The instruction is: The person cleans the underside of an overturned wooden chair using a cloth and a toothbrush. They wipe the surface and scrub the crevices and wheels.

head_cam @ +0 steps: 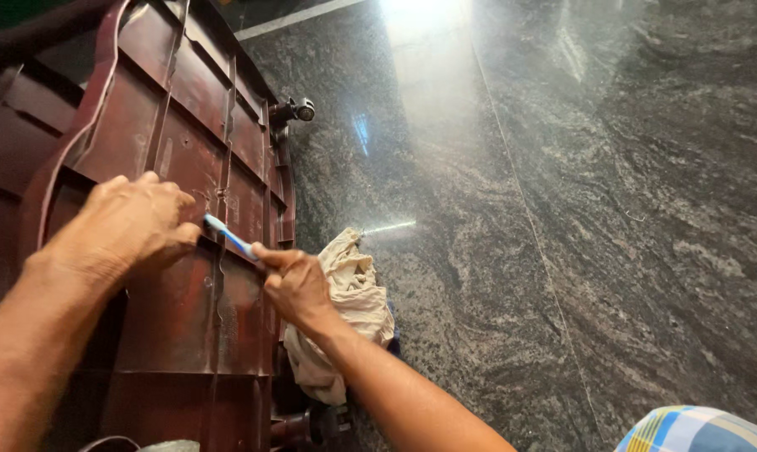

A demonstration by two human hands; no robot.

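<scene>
Nearest my lens, my left hand [131, 226] lay curled and pressed against the maroon plastic panel [186, 142], which stood tipped up on the floor's left side. My right hand [295, 285] pinched a blue toothbrush [230, 238], its head touching a rib of the panel. Just beside it, a cream rag [353, 310] lay crumpled on the polished granite floor [579, 209].
</scene>
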